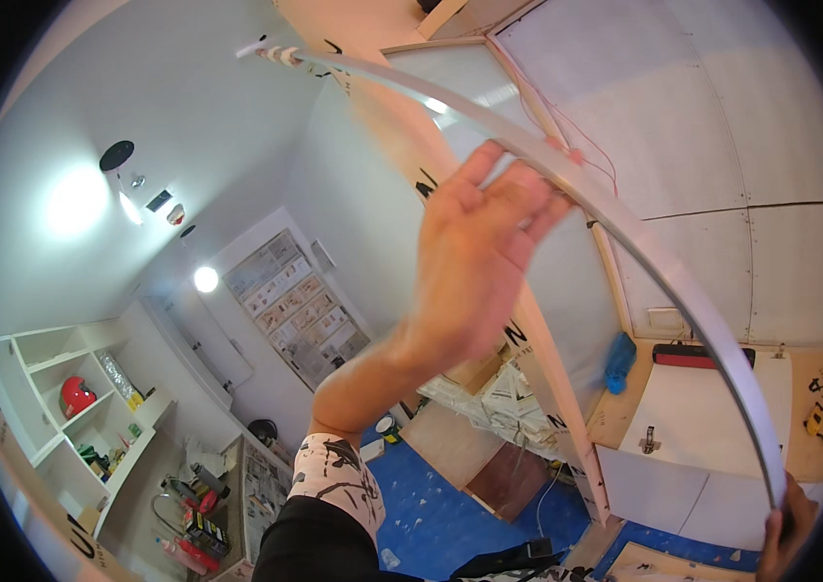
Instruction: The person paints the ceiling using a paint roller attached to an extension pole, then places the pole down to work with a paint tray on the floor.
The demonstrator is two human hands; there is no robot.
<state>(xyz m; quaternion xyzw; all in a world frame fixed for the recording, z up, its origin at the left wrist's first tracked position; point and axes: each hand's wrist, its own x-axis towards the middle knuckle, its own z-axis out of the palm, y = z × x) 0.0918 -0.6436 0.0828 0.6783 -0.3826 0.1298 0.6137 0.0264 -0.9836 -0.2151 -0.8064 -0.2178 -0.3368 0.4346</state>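
Note:
A long, thin silvery metal strip (669, 267) runs from the upper left to the lower right; it looks curved in this wide view. My left hand (484, 242) is raised, its fingers closed about the strip near mid-length, slightly blurred. At the right edge my right hand (788, 529) grips the strip's lower part; much of that hand is cut off. Small pale pieces (280, 55) sit by the strip's far upper end, too small to make out. Behind my left hand stands a tall wooden panel edge (552, 373) with black printed marks.
White shelves (60, 359) at left hold a red helmet (78, 396). Red and black tools (203, 533) lie on a lower-left counter. Blue sheeting (421, 495) covers the floor, with boards (509, 482) on it. A white-topped bench (698, 417) stands at right beside a blue bag (618, 364).

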